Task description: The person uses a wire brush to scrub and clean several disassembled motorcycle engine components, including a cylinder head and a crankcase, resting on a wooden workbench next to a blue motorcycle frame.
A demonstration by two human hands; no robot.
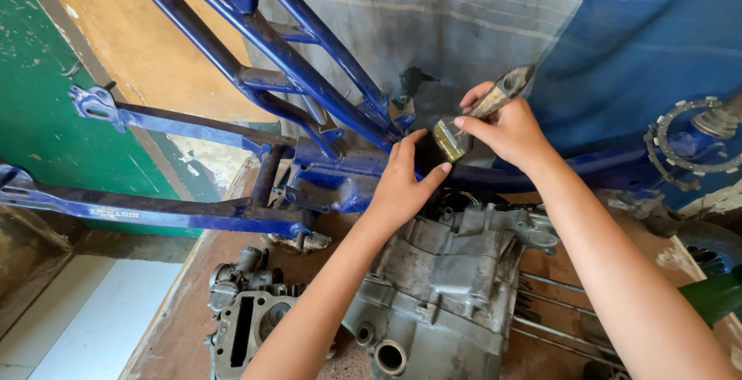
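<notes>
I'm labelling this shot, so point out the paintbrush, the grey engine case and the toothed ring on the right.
paintbrush (pixel 495 100), head view, on its worn handle.
grey engine case (pixel 452 272), head view, on its ribbed top.
toothed ring (pixel 674 126), head view, on its left rim.

Right hand gripping a worn paintbrush by the handle, bristles down against the top of the grey engine crankcase. Left hand resting on the crankcase's upper edge, thumb just beside the bristles. Blue motorcycle frame lying behind, across the scene. Separate cylinder head lower left on the brown floor. Toothed clutch plate far right.
</notes>
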